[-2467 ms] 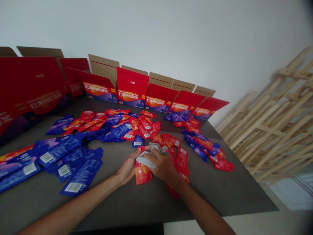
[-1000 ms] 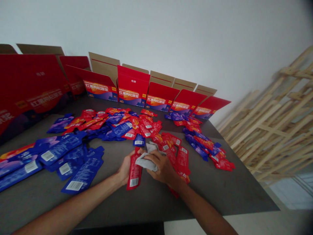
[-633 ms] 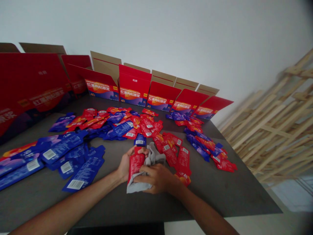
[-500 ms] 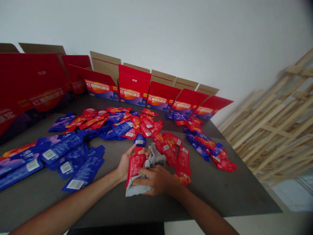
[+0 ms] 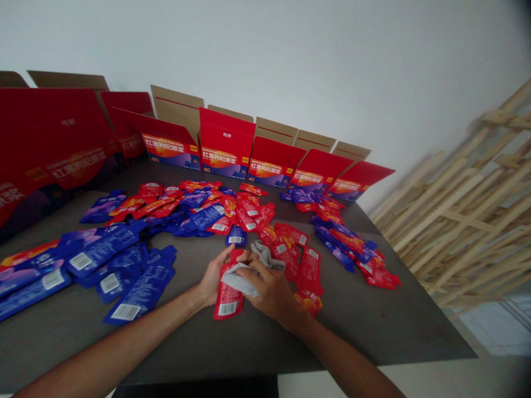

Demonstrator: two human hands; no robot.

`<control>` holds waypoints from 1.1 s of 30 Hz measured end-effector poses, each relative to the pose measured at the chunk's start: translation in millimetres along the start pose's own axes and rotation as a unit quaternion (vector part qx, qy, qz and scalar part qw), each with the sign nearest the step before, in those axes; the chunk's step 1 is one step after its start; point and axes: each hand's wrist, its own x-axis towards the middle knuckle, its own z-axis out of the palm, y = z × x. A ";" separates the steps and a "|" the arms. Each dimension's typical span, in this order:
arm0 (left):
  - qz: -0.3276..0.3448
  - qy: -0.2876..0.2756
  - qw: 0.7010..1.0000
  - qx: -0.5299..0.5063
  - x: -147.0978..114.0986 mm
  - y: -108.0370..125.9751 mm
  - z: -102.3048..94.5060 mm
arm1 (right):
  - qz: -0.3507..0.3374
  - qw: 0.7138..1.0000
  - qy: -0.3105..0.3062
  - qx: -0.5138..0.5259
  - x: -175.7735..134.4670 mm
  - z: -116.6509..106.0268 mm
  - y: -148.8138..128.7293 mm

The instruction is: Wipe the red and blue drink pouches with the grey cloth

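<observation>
Fingers of our left hand were wrapped round the neck end of a red bottle-shaped pouch, while those of our right hand pinched a grey cloth against its face. We had the pouch over the near middle of a dark grey table. At far left we read 纯耕 and 红黑枸杞原浆 on a red carton; 红黑枸杞原浆 recurred along the row of open red boxes at the back, several also marked "40". Before us lay blue pouches to the left and red pouches to the right, their fine print too small to read. Below the cloth, our pouch showed a white barcode label.
</observation>
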 end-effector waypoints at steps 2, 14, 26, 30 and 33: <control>0.009 -0.019 1.000 -0.014 -0.1 -0.6 2.8 | -0.028 0.999 -0.019 0.002 -0.4 -0.9 0.8; 0.019 -0.055 0.998 -0.032 -0.2 -0.5 9.1 | -0.209 0.966 -0.149 -0.008 -1.7 -8.9 0.3; -0.011 -0.018 1.000 0.018 2.6 -4.9 -6.1 | 0.031 0.999 0.027 -0.015 -0.9 -2.4 -0.5; -0.020 -0.007 1.000 0.012 1.7 -4.7 -5.8 | 0.027 0.999 0.031 -0.013 0.0 -2.8 0.5; -0.006 -0.029 0.999 0.012 1.4 -4.1 -3.5 | 0.000 1.000 0.002 -0.008 -0.3 -3.8 1.6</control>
